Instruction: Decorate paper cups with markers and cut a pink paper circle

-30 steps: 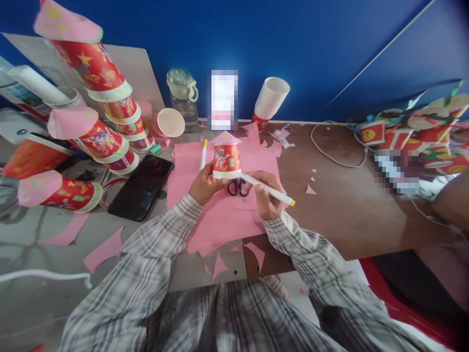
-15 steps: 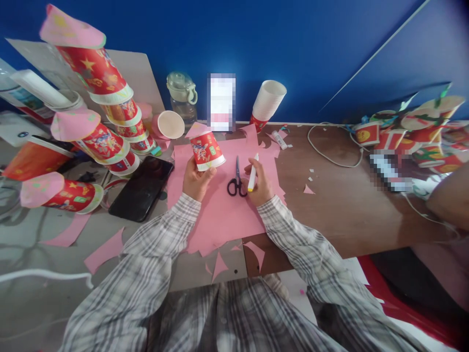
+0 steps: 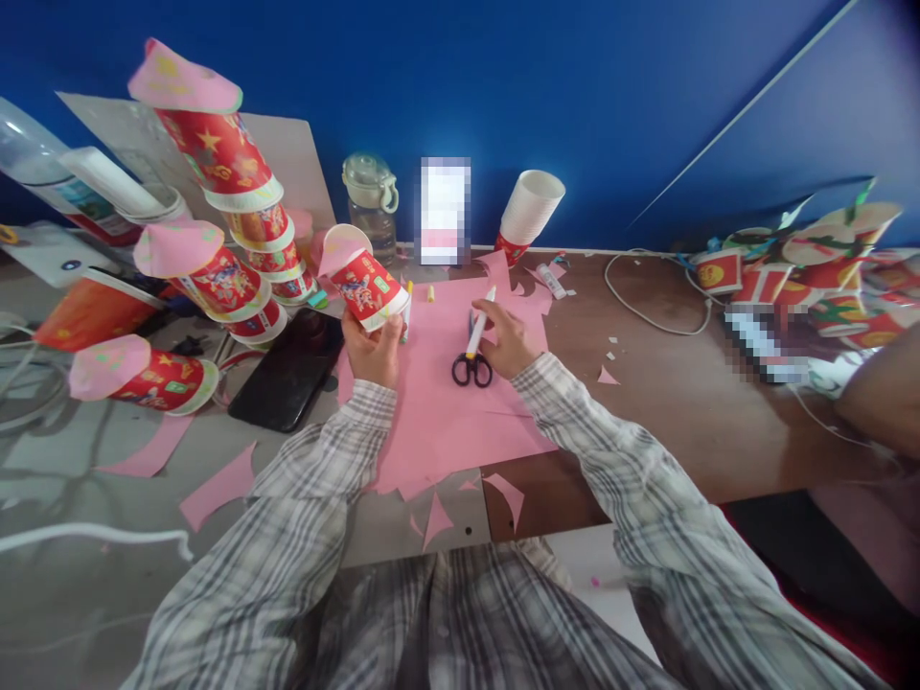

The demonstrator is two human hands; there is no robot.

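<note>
My left hand is wrapped round a red patterned paper cup that is tilted and has a pink paper cone on its end. A pen partly shows behind that cup. Between the fingers of my right hand is a white marker with a yellow end pointing down. It is over the black-handled scissors, which lie on pink paper sheets. Near the top of the sheets lies a small yellow cap.
Decorated cups stand stacked at the left, by a black phone. Along the wall are a bottle, a lit screen and a cup stack. A person's arm is at the right.
My left hand and its cup have shifted left, with the cup tilted more. The marker in my right hand has moved left over the scissors. A yellow cap and another pen have come into sight.
</note>
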